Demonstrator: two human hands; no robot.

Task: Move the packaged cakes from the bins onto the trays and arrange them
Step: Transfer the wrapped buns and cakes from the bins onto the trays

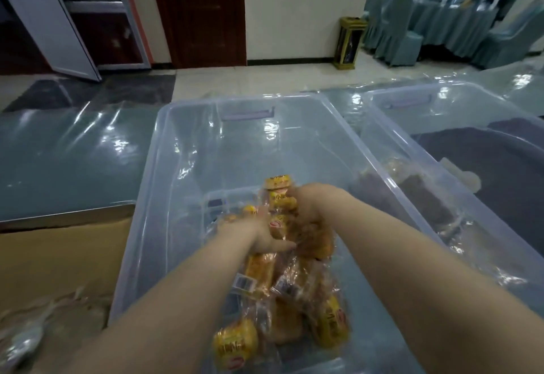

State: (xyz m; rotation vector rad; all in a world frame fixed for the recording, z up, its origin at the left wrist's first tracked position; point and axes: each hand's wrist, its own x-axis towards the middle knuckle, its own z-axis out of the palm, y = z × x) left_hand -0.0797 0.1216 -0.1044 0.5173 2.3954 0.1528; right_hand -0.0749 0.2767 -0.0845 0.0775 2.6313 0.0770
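A clear plastic bin (153, 185) stands in front of me with several yellow-wrapped packaged cakes (294, 314) piled at its near end. Both my hands are inside it. My left hand (259, 235) and my right hand (312, 205) press together around a bunch of packaged cakes (279, 205) held up above the pile. A second clear bin (441, 144) to the right holds darker brown packaged cakes (418, 194). No tray is in view.
The bins rest on a table under glossy clear plastic sheeting (73, 152). A brown cardboard box (59, 264) sits at the lower left with crumpled wrapping in it. Covered chairs (412, 20) and a small bin stand (348, 43) are far behind.
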